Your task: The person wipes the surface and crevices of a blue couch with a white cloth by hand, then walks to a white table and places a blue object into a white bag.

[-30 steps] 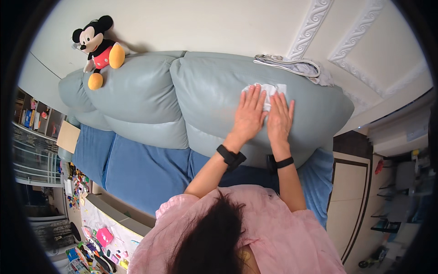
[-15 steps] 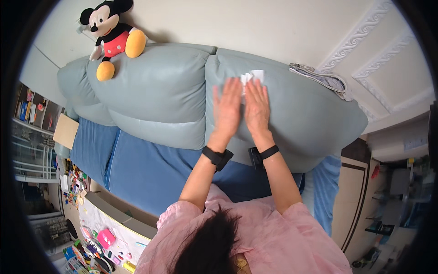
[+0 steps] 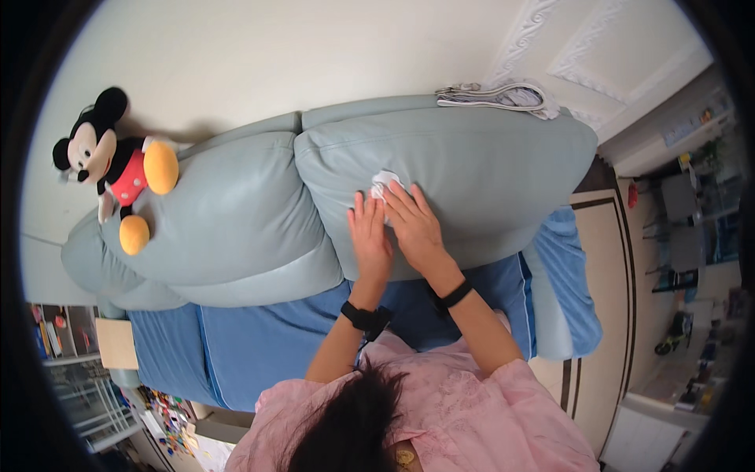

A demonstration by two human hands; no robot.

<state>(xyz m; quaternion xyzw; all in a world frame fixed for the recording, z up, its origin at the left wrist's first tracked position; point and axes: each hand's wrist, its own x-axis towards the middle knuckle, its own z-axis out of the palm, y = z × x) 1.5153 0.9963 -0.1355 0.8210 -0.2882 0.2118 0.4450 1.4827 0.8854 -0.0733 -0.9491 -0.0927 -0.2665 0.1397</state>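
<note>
A crumpled white tissue or thin cloth [image 3: 386, 178] lies against the grey-green sofa backrest [image 3: 480, 169], partly hidden under my fingers. My right hand [image 3: 418, 234] rests on it with stretched fingers, its fingertips over the white material. Just left of it, my left hand [image 3: 370, 242] lies flat, fingers extended and tips at the tissue's lower left edge. Both palms face the backrest, and neither hand is closed around anything. Black bands circle both wrists.
A plush mouse toy [image 3: 126, 173] sits on the left backrest cushion. Folded grey-white fabric [image 3: 499, 97] lies along the backrest's top right. Blue covers [image 3: 259, 338] drape the seat. A pale board [image 3: 116, 344] stands at the left end, near scattered small items [image 3: 169, 417].
My view has shifted, so the sofa and toy appear further left and lower. My hands have moved slightly down the backrest, and the tissue is more bunched under the fingers.
</note>
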